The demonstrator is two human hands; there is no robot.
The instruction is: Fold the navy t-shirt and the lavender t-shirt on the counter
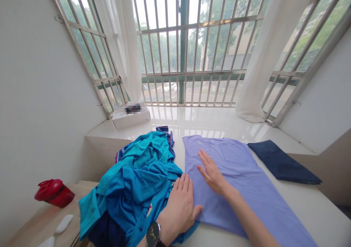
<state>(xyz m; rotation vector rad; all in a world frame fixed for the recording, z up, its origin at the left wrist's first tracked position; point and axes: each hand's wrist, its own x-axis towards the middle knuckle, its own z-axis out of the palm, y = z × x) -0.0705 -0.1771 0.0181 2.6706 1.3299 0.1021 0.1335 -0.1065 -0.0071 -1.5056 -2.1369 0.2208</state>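
A lavender garment with a pocket outline, probably a shirt [233, 181], lies spread out flat on the white surface. My right hand [211, 172] is over its upper left part, fingers stretched out and nothing held. My left hand [181, 203], with a wristwatch on the wrist, lies flat at the shirt's left edge, its thumb on the lavender cloth and its fingers beside the teal pile. That heap of crumpled teal and blue clothes [137, 170] sits to the left. To the right, a folded navy cloth [282, 161] lies flat.
A white open box [131, 119] holding a blurred-out object stands on the windowsill at the back left. At lower left, a red cup-like container [55, 193] and a white object [64, 223] rest on a wooden surface. Barred windows and white curtains [263, 56] close off the back.
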